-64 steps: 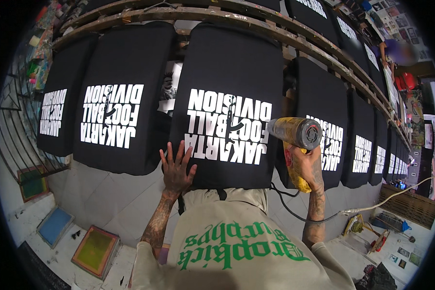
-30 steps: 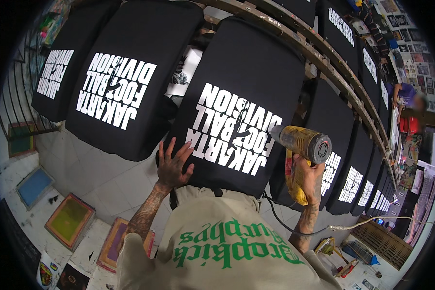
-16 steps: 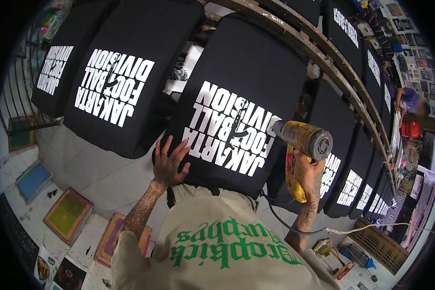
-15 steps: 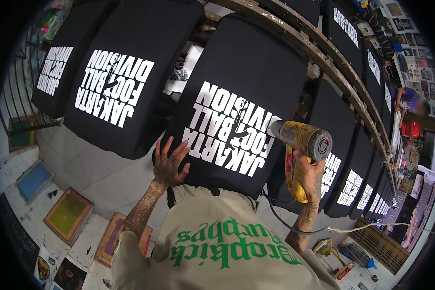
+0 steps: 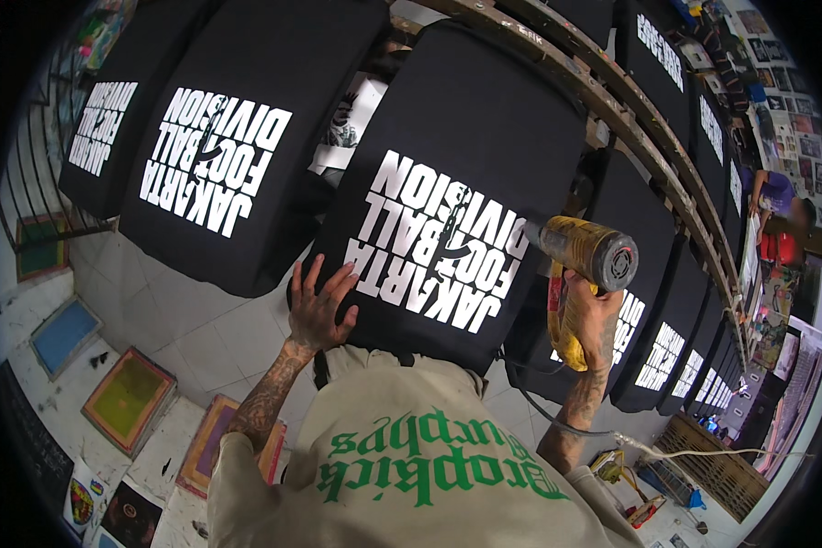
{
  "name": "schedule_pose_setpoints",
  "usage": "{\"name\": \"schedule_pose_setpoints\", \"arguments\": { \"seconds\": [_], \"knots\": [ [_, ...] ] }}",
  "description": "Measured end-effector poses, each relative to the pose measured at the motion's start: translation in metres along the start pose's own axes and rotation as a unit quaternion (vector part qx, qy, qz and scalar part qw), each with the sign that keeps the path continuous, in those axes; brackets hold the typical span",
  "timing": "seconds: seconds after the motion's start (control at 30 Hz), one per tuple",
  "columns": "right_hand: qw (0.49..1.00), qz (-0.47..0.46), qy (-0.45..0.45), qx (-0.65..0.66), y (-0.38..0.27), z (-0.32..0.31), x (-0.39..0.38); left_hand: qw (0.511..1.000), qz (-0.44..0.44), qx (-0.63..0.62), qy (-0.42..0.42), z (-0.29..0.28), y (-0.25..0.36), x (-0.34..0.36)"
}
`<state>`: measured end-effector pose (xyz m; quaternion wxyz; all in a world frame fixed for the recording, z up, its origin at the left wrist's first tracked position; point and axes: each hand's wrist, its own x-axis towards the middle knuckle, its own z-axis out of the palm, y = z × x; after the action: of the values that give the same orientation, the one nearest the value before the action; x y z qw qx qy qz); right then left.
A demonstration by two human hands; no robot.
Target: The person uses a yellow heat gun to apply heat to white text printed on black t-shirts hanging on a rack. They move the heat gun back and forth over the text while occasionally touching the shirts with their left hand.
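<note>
A black shirt [image 5: 470, 91] lies stretched flat on a board before me, with bold white lettering [image 5: 429, 251] across its lower half. My left hand [image 5: 320, 310] rests on the shirt's lower left edge, fingers spread, beside the print. In my right hand [image 5: 595, 315] is a yellow heat gun [image 5: 586, 251], gripped by its handle. Its dark nozzle points left, over the right edge of the lettering. How far the nozzle sits above the cloth I cannot tell. A dark cord [image 5: 543, 416] trails down from the gun past my right forearm.
Another printed black shirt [image 5: 274, 55] is at my left, with several more in a row at right. A wooden rail [image 5: 603, 100] runs behind them. Framed screens [image 5: 130, 402] stand along the lower left wall. A person in purple [image 5: 774, 190] is far right.
My right hand has carried the heat gun a little to the right, drawing its nozzle toward the print's edge. My left hand stays in place on the shirt.
</note>
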<state>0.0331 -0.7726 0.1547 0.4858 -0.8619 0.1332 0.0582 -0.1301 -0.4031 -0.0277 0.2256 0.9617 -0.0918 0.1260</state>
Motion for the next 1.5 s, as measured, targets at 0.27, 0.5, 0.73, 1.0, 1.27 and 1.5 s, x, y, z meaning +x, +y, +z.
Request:
{"name": "schedule_pose_setpoints", "arguments": {
  "seconds": [0.27,0.5,0.73,1.0,1.27,1.5],
  "knots": [
    [1.0,0.018,-0.004,0.007,0.009,-0.009,0.001,1.0,-0.017,0.009,-0.011,0.0,0.002,0.001],
    [1.0,0.008,0.007,0.018,0.005,-0.007,-0.004,1.0,-0.018,0.009,-0.009,-0.001,0.003,0.002],
    [0.999,-0.01,-0.002,0.041,0.0,0.003,-0.003,1.0,-0.015,0.01,-0.01,-0.003,0.003,0.004],
    [0.999,0.005,-0.038,0.037,-0.014,0.008,-0.004,1.0,-0.02,0.004,-0.011,-0.001,0.002,0.001],
    [0.997,-0.062,0.045,0.013,0.007,0.007,-0.002,1.0,-0.019,0.004,-0.013,0.0,0.001,0.002],
    [0.998,0.027,0.037,-0.034,-0.01,0.0,-0.03,1.0,-0.016,0.008,-0.01,0.001,0.001,0.0]
  ]
}}
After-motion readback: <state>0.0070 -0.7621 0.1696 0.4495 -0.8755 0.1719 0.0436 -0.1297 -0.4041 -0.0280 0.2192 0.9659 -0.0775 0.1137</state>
